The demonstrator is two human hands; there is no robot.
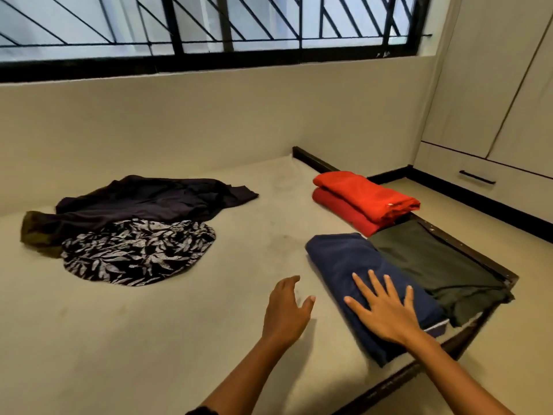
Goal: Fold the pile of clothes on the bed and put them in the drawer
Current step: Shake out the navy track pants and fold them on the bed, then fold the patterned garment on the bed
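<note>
A folded navy garment (344, 265) lies near the bed's right edge, and my right hand (386, 310) presses flat on it with fingers spread. My left hand (287, 310) hovers over the bare sheet just left of it, fingers relaxed and holding nothing. A folded dark green garment (431, 259) lies beside the navy one on the right. Two folded red garments (362, 199) are stacked behind them. At the left lie unfolded clothes: a dark purple piece (143, 202), a black-and-white leaf-print piece (137, 253) and an olive edge (33, 232).
The bed (179, 324) has a beige sheet and a dark wooden frame (490, 265) along its right side. A wardrobe with a closed drawer and black handle (477, 177) stands at the far right. A barred window (209, 25) spans the wall behind.
</note>
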